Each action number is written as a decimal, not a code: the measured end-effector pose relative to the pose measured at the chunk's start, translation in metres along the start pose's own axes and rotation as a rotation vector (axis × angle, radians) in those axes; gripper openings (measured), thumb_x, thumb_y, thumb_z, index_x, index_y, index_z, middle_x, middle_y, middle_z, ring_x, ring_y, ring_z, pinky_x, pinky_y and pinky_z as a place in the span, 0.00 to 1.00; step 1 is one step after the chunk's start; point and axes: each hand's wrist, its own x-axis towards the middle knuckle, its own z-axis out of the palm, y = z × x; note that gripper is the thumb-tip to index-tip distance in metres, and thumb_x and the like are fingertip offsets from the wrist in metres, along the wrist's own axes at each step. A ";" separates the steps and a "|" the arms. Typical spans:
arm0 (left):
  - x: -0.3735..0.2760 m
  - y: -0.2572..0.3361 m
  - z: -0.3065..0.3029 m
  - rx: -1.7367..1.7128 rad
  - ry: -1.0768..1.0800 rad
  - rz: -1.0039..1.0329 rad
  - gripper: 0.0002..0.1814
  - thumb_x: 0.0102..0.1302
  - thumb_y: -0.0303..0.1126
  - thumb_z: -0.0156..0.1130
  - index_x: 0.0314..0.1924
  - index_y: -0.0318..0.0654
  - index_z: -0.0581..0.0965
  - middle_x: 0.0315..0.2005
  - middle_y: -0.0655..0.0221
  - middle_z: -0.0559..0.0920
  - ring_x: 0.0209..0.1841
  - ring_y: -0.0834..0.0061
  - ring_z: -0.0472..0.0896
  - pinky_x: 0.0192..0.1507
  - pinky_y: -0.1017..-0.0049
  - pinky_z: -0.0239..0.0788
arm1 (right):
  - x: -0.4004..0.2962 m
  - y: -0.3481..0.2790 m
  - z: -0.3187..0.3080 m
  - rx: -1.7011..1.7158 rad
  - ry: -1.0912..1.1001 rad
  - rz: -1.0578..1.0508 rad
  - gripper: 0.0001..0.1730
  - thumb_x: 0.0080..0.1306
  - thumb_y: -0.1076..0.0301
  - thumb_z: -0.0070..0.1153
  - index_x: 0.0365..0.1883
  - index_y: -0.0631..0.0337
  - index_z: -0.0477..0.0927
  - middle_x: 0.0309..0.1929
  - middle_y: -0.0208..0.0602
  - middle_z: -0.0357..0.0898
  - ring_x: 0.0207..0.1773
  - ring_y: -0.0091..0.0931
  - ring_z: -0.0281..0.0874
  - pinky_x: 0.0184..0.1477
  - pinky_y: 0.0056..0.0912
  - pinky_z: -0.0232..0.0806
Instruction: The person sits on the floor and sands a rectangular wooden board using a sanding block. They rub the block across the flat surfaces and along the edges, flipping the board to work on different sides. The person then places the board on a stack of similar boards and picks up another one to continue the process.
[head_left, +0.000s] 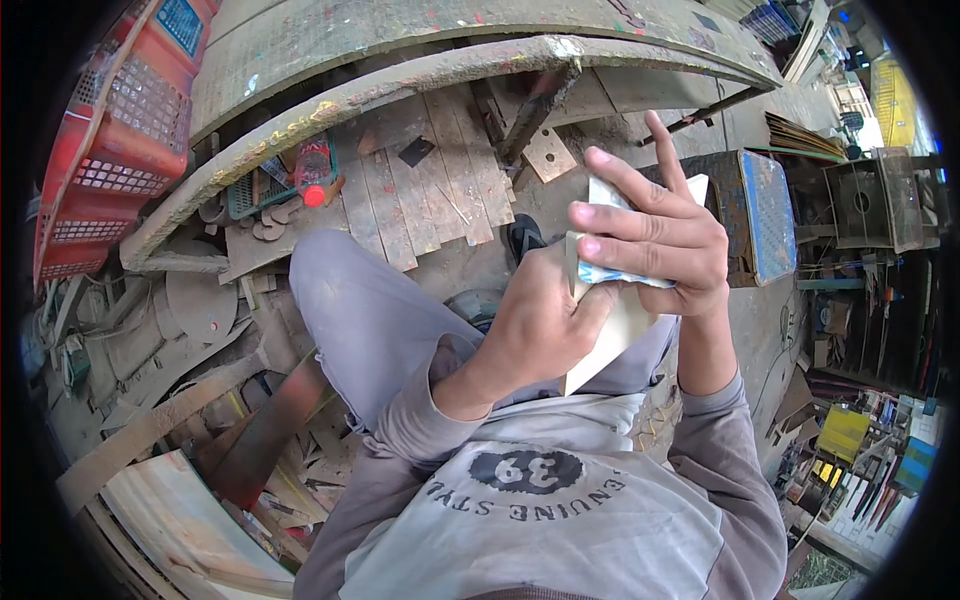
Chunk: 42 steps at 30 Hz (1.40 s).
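Observation:
My left hand (536, 319) grips a pale, flat-sided piece (609, 352), which looks like wood, above my lap. Against its upper part, my right hand (660, 232) presses a folded white and blue sheet (626, 276) with its fingers spread over it. Whether the sheet is sandpaper or plain paper I cannot tell. The fingers hide much of the piece, and its lower end points down towards my shirt.
A worn workbench (465, 30) with a crusted metal frame stands ahead. Below it lie planks (405, 202) and a bottle with a red cap (313, 176). A red plastic crate (135, 112) is at left, a blue-faced box (769, 217) at right, wood scraps at lower left.

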 end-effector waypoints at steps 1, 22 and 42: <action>0.000 -0.002 0.001 -0.044 -0.027 -0.051 0.07 0.62 0.25 0.60 0.38 0.29 0.78 0.31 0.48 0.82 0.34 0.46 0.82 0.35 0.57 0.71 | 0.001 0.001 -0.001 -0.025 -0.006 0.002 0.19 0.55 0.64 0.61 0.47 0.52 0.89 0.50 0.28 0.88 0.66 0.42 0.77 0.76 0.73 0.34; 0.008 -0.011 0.005 0.098 0.272 0.175 0.12 0.66 0.23 0.62 0.48 0.27 0.81 0.29 0.56 0.86 0.31 0.66 0.87 0.31 0.71 0.73 | -0.010 0.011 0.003 -0.203 0.199 0.025 0.27 0.52 0.75 0.66 0.54 0.60 0.85 0.56 0.39 0.85 0.67 0.39 0.76 0.79 0.54 0.45; 0.007 -0.015 0.010 0.219 0.237 0.316 0.14 0.65 0.21 0.65 0.50 0.21 0.80 0.34 0.53 0.87 0.34 0.70 0.88 0.36 0.75 0.76 | -0.008 0.005 -0.027 -0.384 0.243 0.065 0.22 0.57 0.80 0.60 0.50 0.56 0.87 0.52 0.39 0.87 0.63 0.34 0.81 0.79 0.51 0.44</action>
